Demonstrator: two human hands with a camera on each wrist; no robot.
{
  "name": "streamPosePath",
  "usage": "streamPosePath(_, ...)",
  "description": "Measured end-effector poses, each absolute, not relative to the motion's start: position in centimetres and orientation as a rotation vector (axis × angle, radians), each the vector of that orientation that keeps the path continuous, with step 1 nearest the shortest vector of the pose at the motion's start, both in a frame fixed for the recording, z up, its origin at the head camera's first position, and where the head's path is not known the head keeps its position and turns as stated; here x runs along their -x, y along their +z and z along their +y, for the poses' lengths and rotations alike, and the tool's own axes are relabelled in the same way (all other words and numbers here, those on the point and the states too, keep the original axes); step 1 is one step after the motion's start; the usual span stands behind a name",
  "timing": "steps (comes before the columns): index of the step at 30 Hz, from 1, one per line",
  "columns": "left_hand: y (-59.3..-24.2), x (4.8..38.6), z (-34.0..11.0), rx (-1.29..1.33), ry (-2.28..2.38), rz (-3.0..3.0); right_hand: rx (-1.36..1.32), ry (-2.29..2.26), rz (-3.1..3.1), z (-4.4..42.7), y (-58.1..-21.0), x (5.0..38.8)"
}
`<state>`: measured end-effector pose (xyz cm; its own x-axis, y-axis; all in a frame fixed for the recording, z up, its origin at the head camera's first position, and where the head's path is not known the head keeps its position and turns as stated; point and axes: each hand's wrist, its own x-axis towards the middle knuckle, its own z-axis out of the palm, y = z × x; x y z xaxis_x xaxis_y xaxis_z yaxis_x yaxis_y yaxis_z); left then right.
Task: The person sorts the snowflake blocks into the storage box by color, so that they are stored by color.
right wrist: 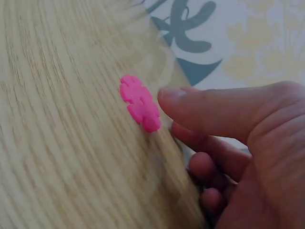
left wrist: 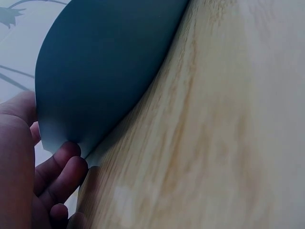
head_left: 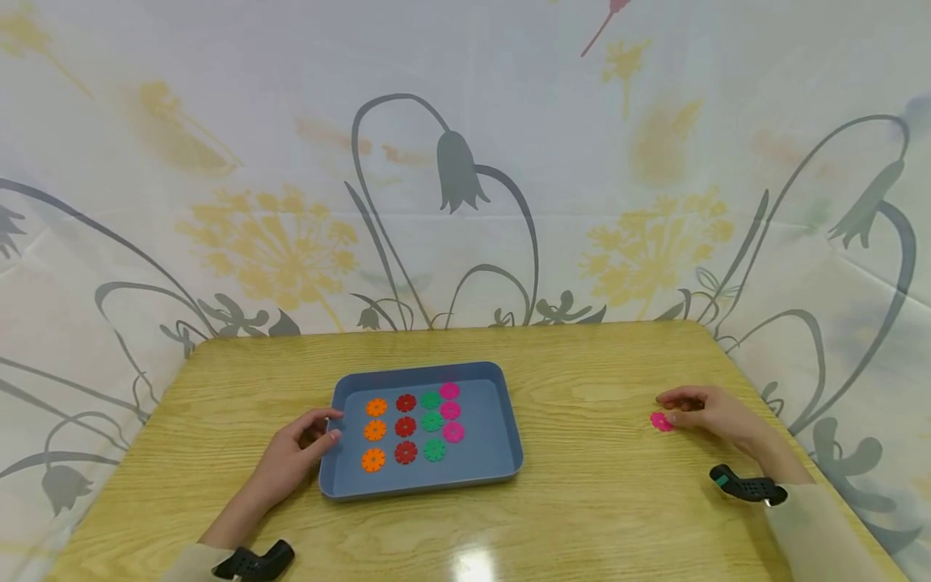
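In the head view, my left hand [head_left: 294, 453] grips the left rim of a blue-grey tray [head_left: 487, 465]. The left wrist view has curled fingers [left wrist: 71, 169] against the outer wall of the tray [left wrist: 105, 62]. Inside the tray lie columns of flower-shaped discs: three orange [head_left: 375, 430], three red [head_left: 405, 426], three green [head_left: 432, 421] and three pink [head_left: 451, 411]. Far to the right, my right hand [head_left: 716, 416] is at a loose pink disc [head_left: 661, 421]. Its thumb tip is at the edge of that disc [right wrist: 139, 102]; the other fingers are loosely bent, apart from it.
A light wooden table [head_left: 582, 453] carries everything. Behind it and along its sides hangs a pale cloth [head_left: 509, 97] with a flower print. Each wrist wears a black band, the left one [head_left: 254, 562] near the table's front and the right one [head_left: 749, 485] by the sleeve.
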<state>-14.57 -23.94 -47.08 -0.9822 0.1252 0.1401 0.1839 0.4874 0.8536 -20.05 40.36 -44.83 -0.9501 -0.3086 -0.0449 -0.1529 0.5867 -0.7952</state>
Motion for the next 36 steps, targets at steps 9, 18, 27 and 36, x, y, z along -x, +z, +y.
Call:
streamPosePath(9,-47.22,14.61,-23.92,0.291,-1.538,-2.656,0.464,-1.224,2.57,40.39,-44.97,20.11)
streamPosePath(18,-47.45,14.58,-23.98,0.28,-1.542,-2.656,0.414,-1.115,2.665,39.98,-44.92,20.06)
streamPosePath(27,-47.54,14.71,-24.04,0.292,-1.567,-2.631,0.409,-1.146,2.652,39.73,-44.72,20.0)
streamPosePath(36,-47.6,14.76,-24.1,0.281,-1.557,-2.641,0.38,-1.281,2.556,40.02,-45.11,20.15)
